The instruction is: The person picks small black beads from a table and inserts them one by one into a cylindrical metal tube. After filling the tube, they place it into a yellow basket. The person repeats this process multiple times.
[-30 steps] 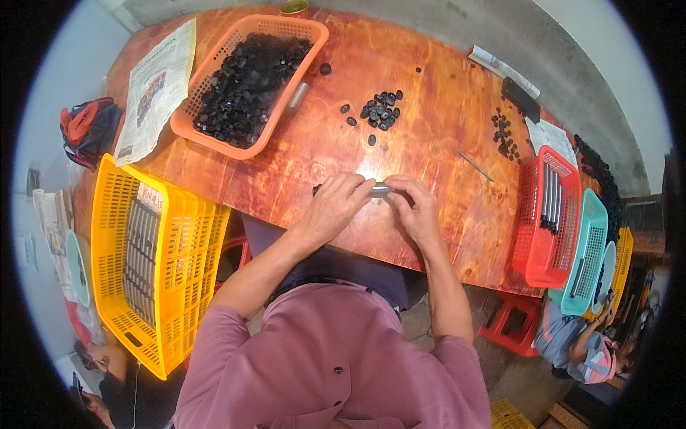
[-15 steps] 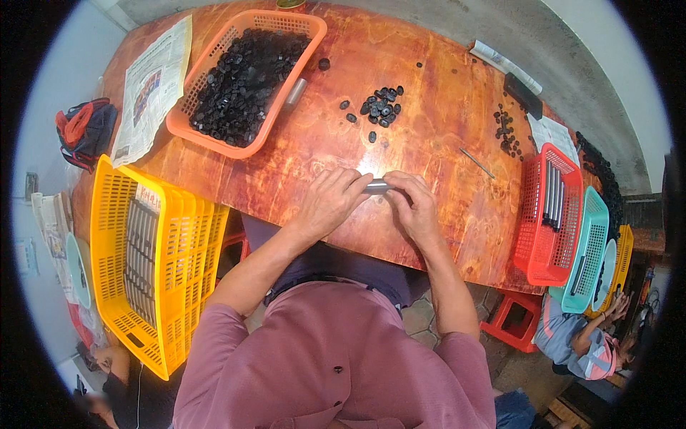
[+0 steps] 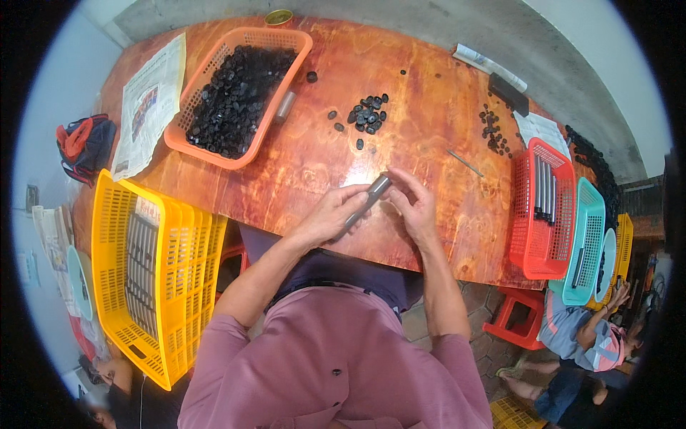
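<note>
A dark grey metal tube [image 3: 379,187] lies slantwise between my hands, over the front part of the wooden table [image 3: 286,179]. My left hand [image 3: 330,216] is closed round its middle, and the lower end sticks out below the palm. At the upper end, the thumb and fingers of my right hand [image 3: 417,209] close about the tip; whether a small part is between them is hidden. Beyond my hands lies a loose pile of small black oval plugs [image 3: 368,114], with a few scattered beside it.
An orange basket [image 3: 246,159] of black plugs stands far left, near a newspaper [image 3: 150,100]. Yellow crates [image 3: 168,279] with tubes are at my left. On the right are a thin rod [image 3: 466,163], a red basket [image 3: 525,243] of tubes and a green basket [image 3: 589,236]. Co-workers sit beyond.
The tube has turned from level to slanted, its lower end now showing below my left hand. My left hand has shifted along it. The whole view has shifted slightly.
</note>
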`<state>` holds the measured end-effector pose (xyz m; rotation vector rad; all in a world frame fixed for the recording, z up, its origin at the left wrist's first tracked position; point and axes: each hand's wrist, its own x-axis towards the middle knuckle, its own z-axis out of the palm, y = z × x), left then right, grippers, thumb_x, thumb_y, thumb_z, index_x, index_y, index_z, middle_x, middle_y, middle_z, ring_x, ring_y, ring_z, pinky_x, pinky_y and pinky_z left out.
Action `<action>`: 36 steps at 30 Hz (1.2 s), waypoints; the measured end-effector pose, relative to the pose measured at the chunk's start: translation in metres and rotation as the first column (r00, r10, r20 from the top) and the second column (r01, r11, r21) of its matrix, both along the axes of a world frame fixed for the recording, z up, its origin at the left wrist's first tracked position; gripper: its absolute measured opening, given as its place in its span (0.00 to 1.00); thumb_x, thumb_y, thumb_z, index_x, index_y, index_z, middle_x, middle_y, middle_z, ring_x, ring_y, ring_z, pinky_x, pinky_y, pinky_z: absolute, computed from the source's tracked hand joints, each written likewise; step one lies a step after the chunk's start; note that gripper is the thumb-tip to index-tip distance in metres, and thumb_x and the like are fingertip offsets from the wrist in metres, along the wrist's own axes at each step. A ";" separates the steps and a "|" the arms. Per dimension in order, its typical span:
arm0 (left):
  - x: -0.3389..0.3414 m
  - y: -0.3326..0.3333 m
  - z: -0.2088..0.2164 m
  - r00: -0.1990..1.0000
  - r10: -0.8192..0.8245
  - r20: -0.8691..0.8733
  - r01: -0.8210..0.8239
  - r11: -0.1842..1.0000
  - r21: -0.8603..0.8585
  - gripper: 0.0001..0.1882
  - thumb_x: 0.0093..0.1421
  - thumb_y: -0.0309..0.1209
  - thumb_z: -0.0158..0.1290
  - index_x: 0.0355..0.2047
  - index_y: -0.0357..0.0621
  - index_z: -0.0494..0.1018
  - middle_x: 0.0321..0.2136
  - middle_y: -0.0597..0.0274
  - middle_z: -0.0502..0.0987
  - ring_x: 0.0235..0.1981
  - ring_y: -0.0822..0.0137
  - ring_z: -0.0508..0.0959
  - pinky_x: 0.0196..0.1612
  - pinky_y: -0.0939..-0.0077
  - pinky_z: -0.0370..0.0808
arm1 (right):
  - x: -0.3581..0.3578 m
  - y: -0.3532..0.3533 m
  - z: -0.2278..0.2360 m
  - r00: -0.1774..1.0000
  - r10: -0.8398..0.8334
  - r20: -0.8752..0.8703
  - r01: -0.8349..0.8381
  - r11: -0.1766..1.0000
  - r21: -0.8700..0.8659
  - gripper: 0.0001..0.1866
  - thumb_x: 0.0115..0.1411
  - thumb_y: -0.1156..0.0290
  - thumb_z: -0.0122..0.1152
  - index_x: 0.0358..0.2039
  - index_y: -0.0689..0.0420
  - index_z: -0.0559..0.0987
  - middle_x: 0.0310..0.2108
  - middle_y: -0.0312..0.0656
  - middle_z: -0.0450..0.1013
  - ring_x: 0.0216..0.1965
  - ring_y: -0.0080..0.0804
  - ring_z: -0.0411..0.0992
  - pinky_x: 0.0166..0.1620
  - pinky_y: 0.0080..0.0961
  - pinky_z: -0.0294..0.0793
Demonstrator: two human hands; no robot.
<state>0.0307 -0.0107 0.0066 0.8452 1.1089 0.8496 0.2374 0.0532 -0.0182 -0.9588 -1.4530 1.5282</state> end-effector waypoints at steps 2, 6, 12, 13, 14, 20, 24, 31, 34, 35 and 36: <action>0.004 -0.002 -0.008 0.986 0.028 0.163 -0.012 0.995 -0.103 0.20 0.76 0.39 0.45 0.59 0.39 0.73 0.36 0.58 0.81 0.28 0.73 0.80 0.29 0.78 0.80 | -0.001 0.002 -0.002 0.997 0.017 0.076 -0.022 0.997 0.071 0.20 0.64 0.74 0.64 0.57 0.59 0.81 0.45 0.39 0.79 0.45 0.23 0.76 0.48 0.23 0.76; 0.011 -0.001 -0.003 0.974 0.069 0.215 -0.031 0.984 -0.175 0.19 0.76 0.40 0.42 0.52 0.37 0.74 0.35 0.58 0.81 0.25 0.71 0.80 0.26 0.79 0.80 | 0.000 0.003 -0.008 0.992 0.039 0.119 -0.053 0.991 0.122 0.19 0.63 0.73 0.65 0.55 0.60 0.81 0.41 0.37 0.79 0.40 0.22 0.75 0.44 0.21 0.75; 0.013 0.002 0.001 0.990 0.027 0.138 0.003 0.977 -0.211 0.18 0.76 0.42 0.42 0.42 0.39 0.74 0.29 0.60 0.80 0.21 0.72 0.78 0.22 0.79 0.77 | 0.000 -0.001 -0.002 0.996 0.038 0.082 -0.048 0.991 0.126 0.18 0.62 0.74 0.67 0.52 0.60 0.82 0.39 0.37 0.79 0.38 0.22 0.75 0.42 0.22 0.76; 0.013 0.001 -0.002 0.992 0.006 0.123 0.020 0.979 -0.204 0.18 0.76 0.43 0.43 0.41 0.40 0.74 0.28 0.60 0.79 0.20 0.72 0.77 0.22 0.79 0.76 | 0.001 -0.001 -0.002 0.995 0.049 0.085 -0.060 0.989 0.132 0.17 0.62 0.74 0.67 0.52 0.61 0.82 0.38 0.37 0.79 0.38 0.22 0.76 0.42 0.22 0.76; 0.013 0.001 -0.004 0.994 -0.015 0.109 0.037 0.980 -0.197 0.19 0.76 0.44 0.44 0.39 0.41 0.74 0.27 0.61 0.79 0.19 0.72 0.77 0.21 0.78 0.76 | 0.001 -0.001 -0.004 0.996 0.059 0.067 -0.066 0.991 0.120 0.17 0.62 0.74 0.67 0.52 0.61 0.82 0.38 0.37 0.79 0.37 0.22 0.76 0.41 0.21 0.76; 0.016 -0.001 0.004 0.998 -0.046 0.037 0.051 0.986 -0.158 0.23 0.73 0.49 0.48 0.34 0.40 0.74 0.23 0.64 0.75 0.19 0.75 0.74 0.21 0.78 0.71 | 0.004 -0.002 -0.006 0.996 0.088 0.006 -0.088 0.994 0.070 0.16 0.61 0.75 0.69 0.50 0.62 0.81 0.37 0.36 0.80 0.36 0.20 0.77 0.39 0.20 0.77; 0.014 -0.001 -0.003 0.993 -0.091 -0.073 0.086 0.993 -0.078 0.19 0.74 0.45 0.48 0.36 0.41 0.75 0.23 0.64 0.74 0.20 0.73 0.75 0.23 0.75 0.72 | 0.008 -0.002 -0.006 0.996 0.094 0.004 -0.094 0.994 0.050 0.15 0.62 0.74 0.68 0.49 0.62 0.81 0.38 0.36 0.80 0.38 0.21 0.77 0.42 0.20 0.77; 0.016 -0.002 -0.020 0.710 0.307 -0.634 0.277 0.705 0.653 0.18 0.66 0.37 0.59 0.51 0.39 0.73 0.35 0.50 0.78 0.34 0.51 0.80 0.39 0.61 0.78 | 0.003 -0.001 0.001 0.999 0.028 -0.038 -0.027 1.000 0.014 0.10 0.65 0.76 0.63 0.46 0.63 0.83 0.41 0.38 0.80 0.41 0.24 0.77 0.47 0.22 0.76; 0.005 0.003 -0.015 0.514 0.389 -0.764 0.460 0.626 0.629 0.24 0.63 0.36 0.61 0.55 0.39 0.70 0.37 0.50 0.77 0.37 0.49 0.80 0.42 0.57 0.78 | 0.002 0.005 -0.003 1.000 0.028 0.002 -0.028 0.994 0.107 0.10 0.63 0.77 0.64 0.45 0.62 0.83 0.41 0.38 0.79 0.42 0.25 0.77 0.48 0.24 0.76; 0.001 0.006 -0.011 0.436 0.416 -0.798 0.530 0.598 0.601 0.25 0.62 0.36 0.61 0.56 0.38 0.70 0.38 0.51 0.77 0.38 0.50 0.80 0.42 0.57 0.78 | 0.001 0.006 -0.002 0.999 0.028 0.030 -0.032 0.992 0.124 0.10 0.63 0.78 0.64 0.45 0.62 0.83 0.41 0.39 0.79 0.43 0.26 0.77 0.48 0.25 0.76; -0.001 0.007 -0.006 0.409 0.407 -0.817 0.542 0.612 0.576 0.24 0.62 0.36 0.61 0.55 0.39 0.71 0.37 0.53 0.76 0.41 0.52 0.79 0.44 0.57 0.76 | -0.001 0.006 0.005 0.998 0.030 0.060 -0.039 0.989 0.141 0.10 0.62 0.78 0.64 0.45 0.62 0.83 0.41 0.39 0.79 0.43 0.26 0.77 0.49 0.26 0.76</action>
